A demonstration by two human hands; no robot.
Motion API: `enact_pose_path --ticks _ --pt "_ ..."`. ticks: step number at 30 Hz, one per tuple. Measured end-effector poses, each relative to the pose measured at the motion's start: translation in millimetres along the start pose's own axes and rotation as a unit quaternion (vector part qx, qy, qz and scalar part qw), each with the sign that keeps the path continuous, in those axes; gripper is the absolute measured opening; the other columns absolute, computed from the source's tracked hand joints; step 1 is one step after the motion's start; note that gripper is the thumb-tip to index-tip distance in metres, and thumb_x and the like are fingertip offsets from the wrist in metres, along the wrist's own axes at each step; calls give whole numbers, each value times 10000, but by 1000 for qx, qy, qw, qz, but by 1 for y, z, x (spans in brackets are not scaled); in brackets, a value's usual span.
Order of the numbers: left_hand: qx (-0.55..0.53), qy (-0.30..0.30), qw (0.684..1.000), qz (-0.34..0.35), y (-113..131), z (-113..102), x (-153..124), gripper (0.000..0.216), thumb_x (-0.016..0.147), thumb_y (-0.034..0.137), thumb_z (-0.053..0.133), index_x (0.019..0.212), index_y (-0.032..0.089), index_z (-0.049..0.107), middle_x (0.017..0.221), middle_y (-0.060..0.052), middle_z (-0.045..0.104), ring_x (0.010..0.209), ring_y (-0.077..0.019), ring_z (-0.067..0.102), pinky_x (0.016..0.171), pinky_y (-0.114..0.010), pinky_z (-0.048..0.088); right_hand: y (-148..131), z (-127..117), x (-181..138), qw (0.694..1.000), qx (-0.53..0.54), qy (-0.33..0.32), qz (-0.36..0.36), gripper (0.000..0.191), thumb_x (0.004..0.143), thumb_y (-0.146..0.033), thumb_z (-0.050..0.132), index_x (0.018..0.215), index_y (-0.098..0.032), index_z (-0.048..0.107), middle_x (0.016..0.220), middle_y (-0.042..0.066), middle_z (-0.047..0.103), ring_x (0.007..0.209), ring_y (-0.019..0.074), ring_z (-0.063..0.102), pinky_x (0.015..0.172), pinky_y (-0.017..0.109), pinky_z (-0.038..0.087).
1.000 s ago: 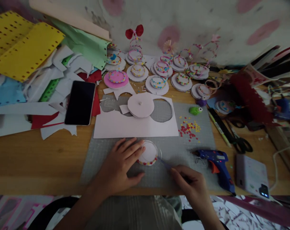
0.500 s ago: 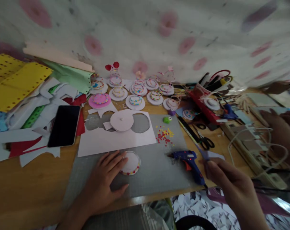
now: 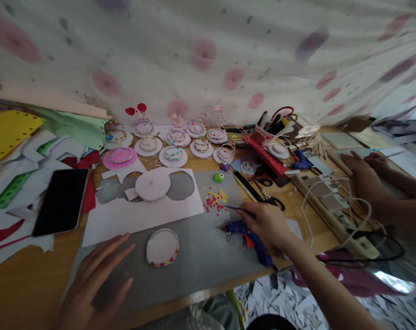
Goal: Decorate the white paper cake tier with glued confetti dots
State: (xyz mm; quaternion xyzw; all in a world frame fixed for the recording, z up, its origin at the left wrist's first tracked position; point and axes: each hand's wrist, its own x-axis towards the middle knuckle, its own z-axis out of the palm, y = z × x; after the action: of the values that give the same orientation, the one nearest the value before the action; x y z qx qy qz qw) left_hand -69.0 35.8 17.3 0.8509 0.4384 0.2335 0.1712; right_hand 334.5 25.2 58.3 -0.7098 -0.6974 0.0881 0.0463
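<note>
My right hand is closed on dark, thin tweezers, whose tip reaches the small red and yellow pieces on the grey mat. Just below that hand lies a blue hot glue gun with an orange trigger. Left of a round white paper piece, my left hand is open with its fingers apart, not touching it. Red and yellow bits line the lower rim of this round piece. A white cut-out sheet carries a white paper disc behind.
Several decorated paper hats stand along the back. A phone and paper scraps are at left. Scissors, a red box and a power strip lie at right, near another person's hands.
My left hand has let go of the round paper piece and drawn back left. My right hand has brought the tweezers over the glue gun to the small pieces. The view has turned rightward.
</note>
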Motion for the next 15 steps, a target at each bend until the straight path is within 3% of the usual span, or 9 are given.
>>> enact_pose_path --ticks 6,11,15 --pt "-35 41 995 -82 2 -16 2 368 855 271 534 1212 359 544 1356 -32 512 1220 -345 501 1012 -611 400 -1 1 8 999 -33 -27 -9 229 891 -271 498 806 -221 704 768 47 740 710 198 678 559 264 335" --pt "-59 48 992 -102 6 -17 10 359 852 282 534 1196 383 555 1344 -20 519 1205 -354 500 1016 -647 384 -1 2 9 998 -51 -37 -4 241 891 -273 492 796 -219 707 742 56 739 677 207 675 548 272 329" --pt "-37 85 992 -81 7 -18 12 393 825 290 558 1190 438 558 1298 14 549 1135 -353 545 970 -643 434 0 -5 4 1000 -5 8 11 248 893 -307 495 815 -230 717 737 46 738 674 203 675 555 262 357"
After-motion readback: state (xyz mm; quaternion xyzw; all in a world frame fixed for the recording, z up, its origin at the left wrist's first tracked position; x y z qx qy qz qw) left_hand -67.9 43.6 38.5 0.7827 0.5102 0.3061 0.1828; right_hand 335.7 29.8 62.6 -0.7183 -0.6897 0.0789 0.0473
